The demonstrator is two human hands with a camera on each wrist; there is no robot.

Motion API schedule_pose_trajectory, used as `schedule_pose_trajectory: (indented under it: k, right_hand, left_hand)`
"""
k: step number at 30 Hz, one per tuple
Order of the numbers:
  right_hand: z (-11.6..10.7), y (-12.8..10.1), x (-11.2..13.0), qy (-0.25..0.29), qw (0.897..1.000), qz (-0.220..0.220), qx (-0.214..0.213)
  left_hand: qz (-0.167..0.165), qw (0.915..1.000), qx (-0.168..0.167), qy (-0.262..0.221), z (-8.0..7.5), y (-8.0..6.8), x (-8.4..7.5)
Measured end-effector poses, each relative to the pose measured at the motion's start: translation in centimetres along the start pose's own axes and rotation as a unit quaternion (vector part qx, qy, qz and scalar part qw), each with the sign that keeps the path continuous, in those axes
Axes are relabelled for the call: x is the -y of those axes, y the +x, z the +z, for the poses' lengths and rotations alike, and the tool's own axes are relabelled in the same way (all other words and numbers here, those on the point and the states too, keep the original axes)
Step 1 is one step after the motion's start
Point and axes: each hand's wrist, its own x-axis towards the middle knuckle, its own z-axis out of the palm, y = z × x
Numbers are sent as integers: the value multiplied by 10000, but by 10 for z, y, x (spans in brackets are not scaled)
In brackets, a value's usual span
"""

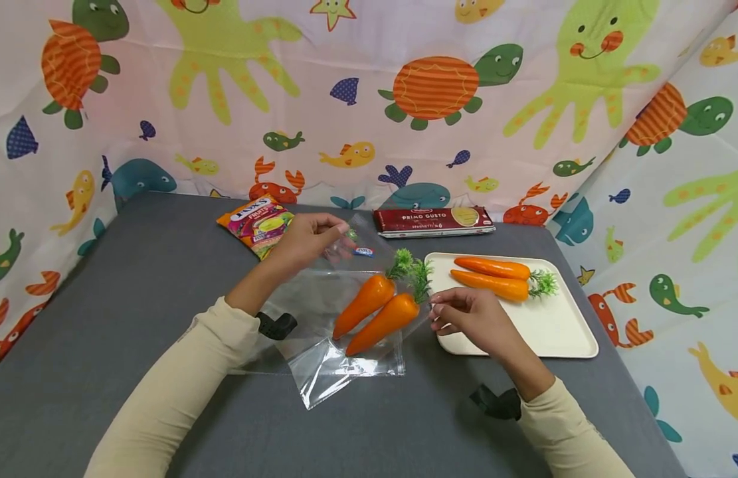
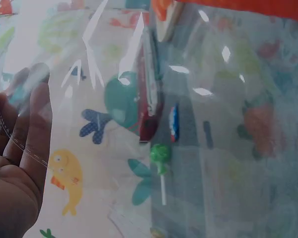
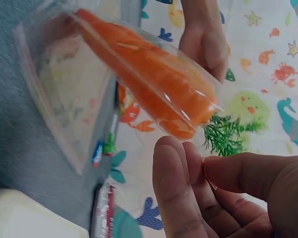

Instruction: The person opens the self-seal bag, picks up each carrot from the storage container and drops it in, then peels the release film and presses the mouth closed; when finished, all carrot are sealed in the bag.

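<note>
Orange carrots [image 1: 377,309], two, already inside clear bag [image 1: 339,332]; left hand [image 1: 303,242] and right hand [image 1: 470,318] pinch its mouth. Two remain on tray [image 1: 560,332].

A grey desk [image 1: 135,279] carries everything here. Take the cream tray [image 1: 560,332] on its right side as the mark. Two orange carrots [image 1: 500,277] lie on the tray's far part. Beyond the tray, at the desk's back edge, lies a dark red spaghetti packet [image 1: 433,222]. Farther left of that packet lies a colourful sweets bag [image 1: 260,224]. Just left of the tray, a clear plastic bag [image 1: 333,365] touches the desk with its lower end.
</note>
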Motion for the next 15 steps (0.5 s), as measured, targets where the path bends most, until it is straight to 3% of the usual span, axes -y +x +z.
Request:
schedule_pose_trajectory:
  k: [6,15]
  right_hand:
    - [-7,-1,10,-210,9992,-328,-115]
    - [-18,-6,29,-732,9935,-733,-480]
  left_hand:
    - [45,9978,-92,-655,0,-7,-11]
    - [771,9937,-165,-797,-1,-24,-25]
